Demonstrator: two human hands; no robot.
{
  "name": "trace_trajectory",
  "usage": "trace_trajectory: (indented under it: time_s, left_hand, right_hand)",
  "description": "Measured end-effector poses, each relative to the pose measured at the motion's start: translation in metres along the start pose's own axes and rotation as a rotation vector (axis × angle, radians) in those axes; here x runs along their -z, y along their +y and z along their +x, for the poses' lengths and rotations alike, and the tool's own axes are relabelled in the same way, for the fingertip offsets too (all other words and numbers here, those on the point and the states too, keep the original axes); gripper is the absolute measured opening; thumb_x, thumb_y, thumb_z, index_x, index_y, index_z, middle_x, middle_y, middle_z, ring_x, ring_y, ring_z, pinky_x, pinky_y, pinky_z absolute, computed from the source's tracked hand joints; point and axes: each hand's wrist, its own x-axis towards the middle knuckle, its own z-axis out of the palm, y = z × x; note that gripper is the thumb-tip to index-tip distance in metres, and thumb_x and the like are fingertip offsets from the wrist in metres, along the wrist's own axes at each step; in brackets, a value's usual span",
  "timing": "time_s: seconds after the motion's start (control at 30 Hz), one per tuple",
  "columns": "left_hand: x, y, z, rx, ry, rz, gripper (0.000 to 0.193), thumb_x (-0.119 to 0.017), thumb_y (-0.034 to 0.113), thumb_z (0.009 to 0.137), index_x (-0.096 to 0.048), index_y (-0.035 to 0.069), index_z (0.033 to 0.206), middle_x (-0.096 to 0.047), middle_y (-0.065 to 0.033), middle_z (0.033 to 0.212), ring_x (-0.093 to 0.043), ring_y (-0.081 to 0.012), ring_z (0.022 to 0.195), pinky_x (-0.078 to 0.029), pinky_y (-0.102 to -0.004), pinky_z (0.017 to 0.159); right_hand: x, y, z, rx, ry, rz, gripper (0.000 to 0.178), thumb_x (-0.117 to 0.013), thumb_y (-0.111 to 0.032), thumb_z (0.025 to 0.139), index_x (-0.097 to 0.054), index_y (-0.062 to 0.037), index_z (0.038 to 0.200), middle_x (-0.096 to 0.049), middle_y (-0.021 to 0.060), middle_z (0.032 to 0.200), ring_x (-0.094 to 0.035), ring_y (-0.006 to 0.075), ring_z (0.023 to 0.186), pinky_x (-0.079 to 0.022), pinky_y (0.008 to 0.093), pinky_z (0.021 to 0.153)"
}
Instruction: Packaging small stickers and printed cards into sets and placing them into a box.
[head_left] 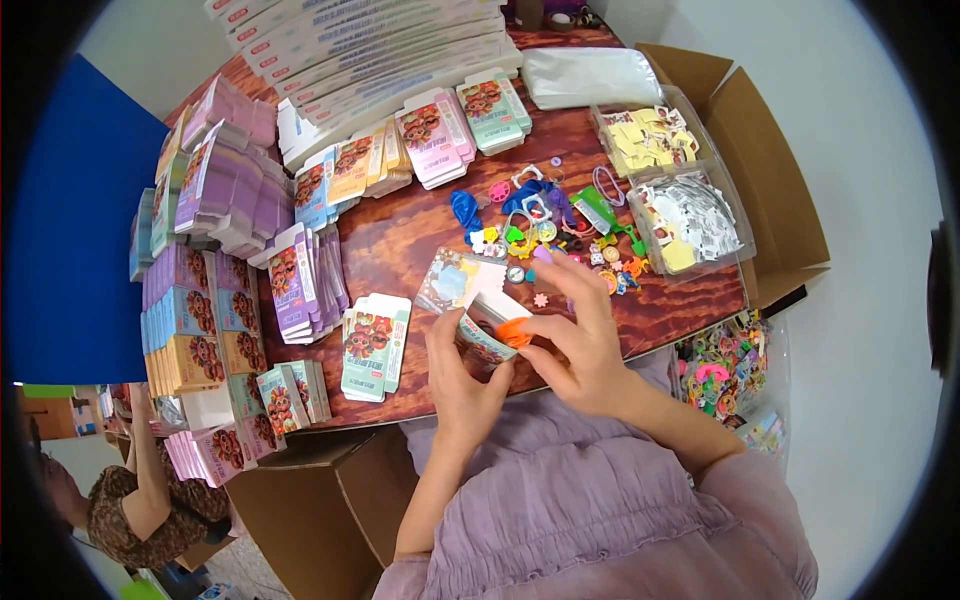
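Observation:
Close to the table's front edge, my left hand (460,390) is closed around a small green and white carton (485,345), its top flaps standing up. My right hand (585,350) pinches a small orange trinket (513,332) right at the carton's mouth; its exact kind is hard to make out. Behind the carton lies a clear printed packet (445,283) with pale blue and white pieces. Beyond my right fingers spreads a loose pile of small colourful toys (545,215). Left of my left hand sits a stack of flat green cartons (373,350).
Purple cartons (300,280) and other coloured stacks line the table's left and back. At the right stand clear trays of yellow cards (650,138) and silvery packets (695,215), beside a cardboard box (765,160). A bag of trinkets (725,375) hangs low right. Another person (145,500) works at left.

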Motion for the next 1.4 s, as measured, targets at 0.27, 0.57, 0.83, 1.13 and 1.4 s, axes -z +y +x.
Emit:
trace_trajectory:
  time_s: [0.27,0.57,0.83,1.13,1.4]
  left_hand:
    - [-0.008,-0.005,0.002,-0.005,-0.059,-0.016,0.076,-0.079,0.002,0.067,-0.043,0.002,0.133,-0.051,-0.0189,0.124,-0.054,-0.0369,0.111,-0.048,-0.0414,0.09]
    - [-0.018,0.005,0.016,-0.032,-0.14,0.019,0.074,-0.079,0.001,0.068,-0.045,0.001,0.134,-0.051,-0.0179,0.123,-0.056,-0.0347,0.109,-0.048,-0.0396,0.089]
    - [-0.023,0.013,0.024,0.002,-0.225,0.038,0.073,-0.082,0.004,0.07,-0.045,0.0,0.132,-0.052,-0.0179,0.121,-0.056,-0.0338,0.108,-0.049,-0.0396,0.088]
    - [-0.025,0.015,0.022,0.003,-0.252,0.033,0.074,-0.083,0.006,0.07,-0.045,0.0,0.134,-0.052,-0.0186,0.12,-0.057,-0.0341,0.107,-0.048,-0.0394,0.088]
    - [-0.018,0.011,0.02,-0.007,-0.243,0.066,0.075,-0.082,0.004,0.071,-0.044,0.0,0.136,-0.052,-0.019,0.122,-0.056,-0.0342,0.109,-0.048,-0.0397,0.09]
  right_hand:
    - [-0.002,0.013,-0.003,-0.106,-0.228,0.151,0.03,-0.076,-0.026,0.081,-0.067,-0.0007,0.093,-0.046,0.0216,0.142,-0.036,0.0429,0.136,-0.034,0.0515,0.109]
    - [0.037,0.034,-0.001,-0.46,-0.287,0.619,0.02,-0.067,-0.012,0.091,-0.068,-0.0005,0.108,-0.063,0.0124,0.117,-0.059,0.021,0.11,-0.048,0.0342,0.091]
    - [0.11,0.154,-0.015,-0.553,0.243,-0.448,0.013,-0.07,-0.012,0.082,-0.068,-0.0054,0.094,-0.06,0.0121,0.081,-0.062,0.0326,0.078,-0.05,0.0382,0.071]
    - [0.106,0.17,-0.013,-0.629,0.204,-0.338,0.014,-0.072,-0.01,0.08,-0.063,-0.0023,0.087,-0.058,0.0078,0.081,-0.06,0.0232,0.072,-0.046,0.0348,0.065]
    - [0.155,0.189,-0.029,-0.746,0.542,-0.056,0.011,-0.065,-0.006,0.088,-0.068,-0.0019,0.098,-0.06,-0.0037,0.075,-0.051,0.0042,0.067,-0.041,0.0223,0.061]
